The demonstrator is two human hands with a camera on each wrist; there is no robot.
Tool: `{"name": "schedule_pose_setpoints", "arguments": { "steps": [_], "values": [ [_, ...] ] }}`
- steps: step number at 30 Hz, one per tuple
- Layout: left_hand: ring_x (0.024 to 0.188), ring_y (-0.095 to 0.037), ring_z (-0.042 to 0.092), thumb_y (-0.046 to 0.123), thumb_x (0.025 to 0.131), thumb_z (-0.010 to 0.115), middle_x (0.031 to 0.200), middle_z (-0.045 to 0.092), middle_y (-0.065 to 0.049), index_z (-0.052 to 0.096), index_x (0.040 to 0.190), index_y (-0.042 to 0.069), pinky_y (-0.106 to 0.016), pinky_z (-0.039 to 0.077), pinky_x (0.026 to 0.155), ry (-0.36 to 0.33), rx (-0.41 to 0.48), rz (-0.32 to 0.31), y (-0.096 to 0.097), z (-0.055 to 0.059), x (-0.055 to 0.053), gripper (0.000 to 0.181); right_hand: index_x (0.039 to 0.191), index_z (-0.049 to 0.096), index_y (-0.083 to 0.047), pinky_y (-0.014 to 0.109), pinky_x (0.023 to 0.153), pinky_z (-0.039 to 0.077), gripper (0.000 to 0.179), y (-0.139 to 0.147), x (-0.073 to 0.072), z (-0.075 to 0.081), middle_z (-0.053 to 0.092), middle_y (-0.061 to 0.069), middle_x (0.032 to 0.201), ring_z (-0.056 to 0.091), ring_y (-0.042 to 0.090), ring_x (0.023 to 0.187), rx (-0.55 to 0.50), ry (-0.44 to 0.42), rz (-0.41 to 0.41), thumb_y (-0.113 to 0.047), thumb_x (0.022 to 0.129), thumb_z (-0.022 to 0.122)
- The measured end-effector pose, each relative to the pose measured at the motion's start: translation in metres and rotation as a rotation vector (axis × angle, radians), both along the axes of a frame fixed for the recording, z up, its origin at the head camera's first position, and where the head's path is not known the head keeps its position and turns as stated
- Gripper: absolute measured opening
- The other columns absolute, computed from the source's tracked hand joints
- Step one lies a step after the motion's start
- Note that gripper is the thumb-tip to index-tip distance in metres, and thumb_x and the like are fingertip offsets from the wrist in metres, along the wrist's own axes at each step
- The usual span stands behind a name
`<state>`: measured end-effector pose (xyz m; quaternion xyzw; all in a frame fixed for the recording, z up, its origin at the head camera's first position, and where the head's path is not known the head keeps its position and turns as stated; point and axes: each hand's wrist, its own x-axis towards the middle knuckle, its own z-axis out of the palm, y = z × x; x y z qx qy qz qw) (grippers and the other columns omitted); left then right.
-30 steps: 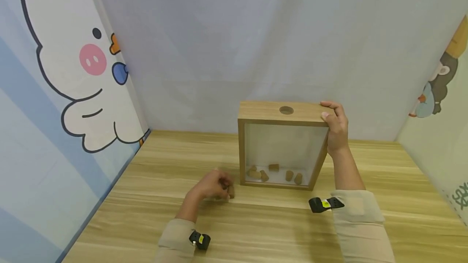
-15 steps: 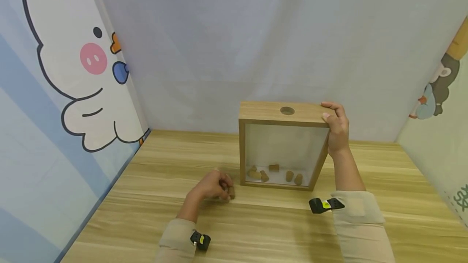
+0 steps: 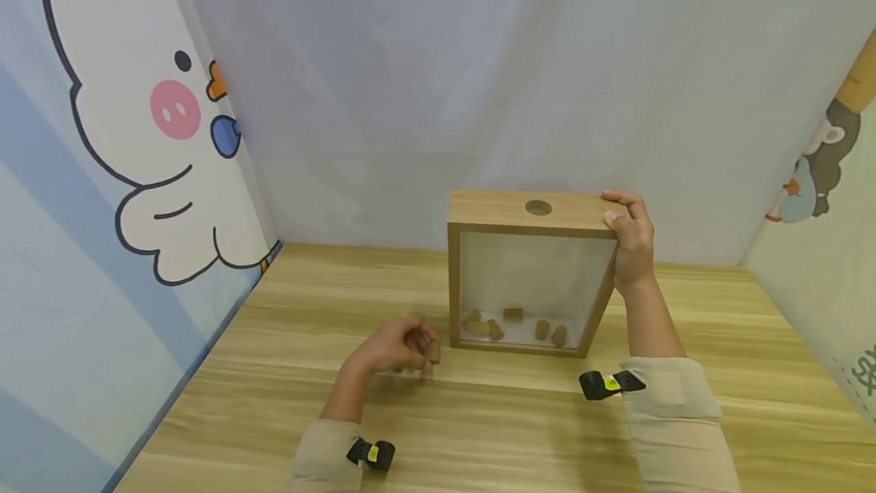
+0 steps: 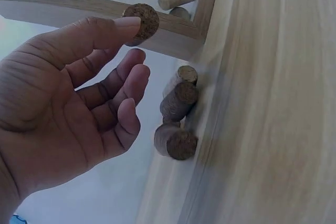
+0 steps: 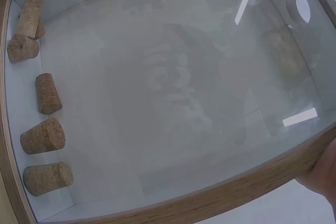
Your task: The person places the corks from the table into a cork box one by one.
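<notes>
My left hand (image 3: pixel 395 345) pinches a cork (image 4: pixel 145 20) between thumb and forefinger, just above the table at the box's lower left. Several more corks (image 4: pixel 178 100) lie on the table beyond its loosely bent other fingers; in the head view that hand mostly hides them. A shallow wooden box (image 3: pixel 489 208) with a clear front stands upright, a round hole (image 3: pixel 538 207) in its top. Several corks (image 5: pixel 43 136) lie inside on its floor. My right hand (image 3: pixel 633 243) grips the box's upper right corner, thumb on the top; the right wrist view shows only a bit of it.
The box stands on a wood-grain table (image 3: pixel 506 432). Behind it hangs a pale cloth (image 3: pixel 411 97). A panel with a cartoon print (image 3: pixel 130 128) borders the left side, and another printed panel (image 3: pixel 807 249) the right. Each wrist carries a black strap.
My left hand has risen slightly from the table, with the cork pinched at its fingertips. The right hand and the box stay in place.
</notes>
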<state>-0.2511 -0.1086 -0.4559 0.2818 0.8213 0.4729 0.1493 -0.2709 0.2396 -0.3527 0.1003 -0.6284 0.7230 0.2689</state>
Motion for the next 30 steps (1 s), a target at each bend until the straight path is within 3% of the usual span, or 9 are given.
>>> {"name": "schedule_pose_setpoints", "arguments": {
  "steps": [4, 7, 13, 20, 23, 30],
  "values": [
    [0.082, -0.027, 0.056, -0.017, 0.069, 0.064, 0.091, 0.057, -0.015, 0.057, 0.101, -0.007, -0.032, 0.048, 0.07, -0.035, 0.028, 0.007, 0.001, 0.004, 0.003, 0.035, 0.106, 0.059, -0.018, 0.036, 0.077, 0.034, 0.027, 0.0, 0.001, -0.001, 0.044, 0.006, 0.112, 0.041, 0.019, 0.095, 0.004, -0.014, 0.0, -0.017, 0.085, 0.043],
    [0.084, -0.022, 0.057, -0.018, 0.069, 0.061, 0.098, 0.056, -0.011, 0.055, 0.103, -0.004, -0.032, 0.05, 0.072, -0.067, 0.066, 0.009, 0.001, -0.001, -0.003, 0.037, 0.107, 0.059, -0.018, 0.037, 0.081, 0.029, 0.028, 0.0, 0.001, 0.0, 0.042, 0.004, 0.116, 0.039, 0.018, 0.098, 0.012, -0.012, -0.004, -0.017, 0.085, 0.042],
    [0.088, -0.023, 0.058, -0.017, 0.071, 0.058, 0.104, 0.053, -0.013, 0.051, 0.106, -0.003, -0.033, 0.049, 0.072, -0.12, 0.145, -0.014, 0.0, 0.013, -0.002, 0.038, 0.106, 0.059, -0.018, 0.037, 0.083, 0.028, 0.028, 0.0, 0.002, 0.001, 0.042, 0.004, 0.116, 0.038, 0.018, 0.1, 0.007, -0.006, 0.0, -0.016, 0.084, 0.042],
    [0.085, -0.025, 0.058, -0.013, 0.074, 0.066, 0.093, 0.057, -0.013, 0.053, 0.104, -0.003, -0.035, 0.049, 0.076, -0.048, 0.18, 0.001, -0.004, 0.032, -0.005, 0.034, 0.106, 0.059, -0.018, 0.038, 0.083, 0.029, 0.028, -0.001, 0.0, 0.001, 0.041, 0.006, 0.115, 0.038, 0.019, 0.099, 0.004, 0.008, 0.014, -0.015, 0.085, 0.042],
    [0.085, -0.024, 0.058, -0.006, 0.076, 0.071, 0.094, 0.058, -0.012, 0.054, 0.105, -0.003, -0.034, 0.049, 0.076, -0.013, 0.18, 0.015, -0.006, 0.04, -0.005, 0.034, 0.105, 0.06, -0.018, 0.036, 0.078, 0.033, 0.027, -0.001, 0.001, 0.001, 0.043, 0.006, 0.111, 0.041, 0.019, 0.095, -0.002, 0.004, 0.014, -0.015, 0.085, 0.042],
    [0.084, -0.024, 0.06, 0.007, 0.08, 0.074, 0.097, 0.059, -0.01, 0.056, 0.11, 0.002, -0.035, 0.051, 0.072, 0.017, 0.198, 0.035, -0.004, 0.063, -0.005, 0.035, 0.105, 0.06, -0.018, 0.036, 0.08, 0.03, 0.027, -0.001, 0.001, 0.001, 0.043, 0.005, 0.113, 0.039, 0.019, 0.096, 0.002, 0.014, 0.003, -0.015, 0.085, 0.043]
  ]
}}
